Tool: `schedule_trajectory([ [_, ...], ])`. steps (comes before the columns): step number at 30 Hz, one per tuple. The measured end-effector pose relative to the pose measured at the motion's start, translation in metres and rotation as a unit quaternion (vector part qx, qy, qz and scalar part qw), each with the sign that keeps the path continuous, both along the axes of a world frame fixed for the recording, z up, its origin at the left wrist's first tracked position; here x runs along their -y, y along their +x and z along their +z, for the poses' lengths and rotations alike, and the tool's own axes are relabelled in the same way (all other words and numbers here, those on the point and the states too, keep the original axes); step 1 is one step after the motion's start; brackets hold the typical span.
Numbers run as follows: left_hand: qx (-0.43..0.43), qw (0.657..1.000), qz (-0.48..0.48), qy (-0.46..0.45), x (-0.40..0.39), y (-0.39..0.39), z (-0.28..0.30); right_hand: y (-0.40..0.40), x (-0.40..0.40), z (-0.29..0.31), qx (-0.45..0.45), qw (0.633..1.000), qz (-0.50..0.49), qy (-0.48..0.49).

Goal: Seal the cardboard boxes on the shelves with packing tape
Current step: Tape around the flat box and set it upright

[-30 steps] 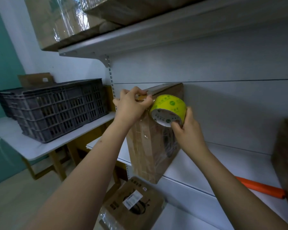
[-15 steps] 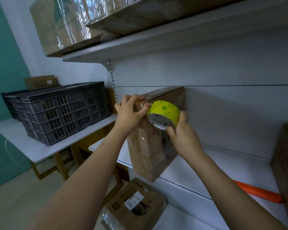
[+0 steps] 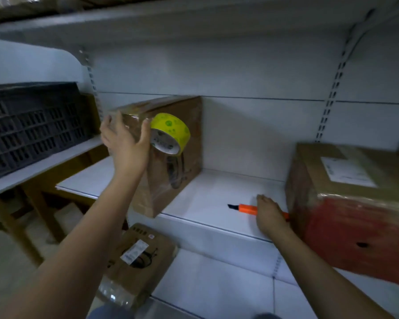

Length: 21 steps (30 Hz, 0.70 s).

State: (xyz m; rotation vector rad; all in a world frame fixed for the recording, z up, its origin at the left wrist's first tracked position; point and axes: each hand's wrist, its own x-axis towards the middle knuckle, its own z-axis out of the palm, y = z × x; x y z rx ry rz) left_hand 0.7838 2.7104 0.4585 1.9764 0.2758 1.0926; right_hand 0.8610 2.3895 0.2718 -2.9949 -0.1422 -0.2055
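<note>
- My left hand [image 3: 124, 143] is up against the cardboard box [image 3: 171, 162] on the white shelf [image 3: 207, 199], fingers spread flat over its top front corner, thumb touching the yellow tape roll [image 3: 171, 133].
- The roll sits against the box's front face, near the top edge. The box already looks shiny with clear tape.
- My right hand [image 3: 268, 215] is down on the shelf with fingers curled over the orange box cutter [image 3: 247, 208], black blade poking out to the left.
- Just right of that hand there's a second box [image 3: 352, 203], reddish front, white label on top.
- Another box [image 3: 138, 256] lies on the shelf below.
- Dark plastic crate [image 3: 32, 127] on the bench [image 3: 39, 166] off to the left.
</note>
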Motion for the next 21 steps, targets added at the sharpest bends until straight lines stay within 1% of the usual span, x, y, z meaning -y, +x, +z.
schedule_trajectory([
  [3,0.09,0.993,0.052,-0.055,0.022,-0.006,-0.012,-0.004,0.01,0.001,0.015,0.999,-0.017,-0.026],
  [5,0.139,0.983,0.068,-0.097,0.04,-0.015,-0.016,-0.013,0.009,0.002,-0.001,0.998,-0.03,-0.063],
  [6,0.142,0.98,0.051,-0.131,0.05,-0.019,-0.017,-0.017,0.008,-0.002,-0.001,0.997,-0.034,-0.074],
  [7,0.127,0.977,0.025,-0.17,0.061,-0.021,-0.017,-0.024,0.005,-0.002,0.018,0.996,-0.034,-0.082],
  [9,0.069,0.97,-0.027,-0.23,0.079,-0.018,-0.02,-0.037,-0.005,0.0,0.035,0.995,-0.046,-0.083],
  [11,0.028,0.958,-0.064,-0.278,0.089,-0.01,-0.023,-0.043,-0.016,0.005,0.053,0.997,-0.045,-0.033],
  [13,0.012,0.945,-0.076,-0.316,0.095,-0.005,-0.019,-0.046,-0.024,0.021,0.126,0.991,-0.026,0.044],
  [15,0.022,0.939,-0.079,-0.334,0.097,-0.003,-0.012,-0.046,-0.035,0.051,0.183,0.973,-0.019,0.138],
  [16,0.028,0.936,-0.077,-0.342,0.097,-0.003,-0.006,-0.045,-0.042,0.071,0.193,0.963,0.002,0.187],
  [18,0.035,0.925,-0.064,-0.374,0.091,-0.001,0.01,-0.042,-0.058,0.115,0.227,0.94,0.083,0.24],
  [19,0.037,0.916,-0.056,-0.397,0.088,0.0,0.016,-0.041,-0.066,0.141,0.251,0.927,0.132,0.247],
  [21,0.045,0.881,-0.068,-0.467,0.083,0.001,0.028,-0.033,-0.086,0.186,0.273,0.903,0.223,0.245],
])
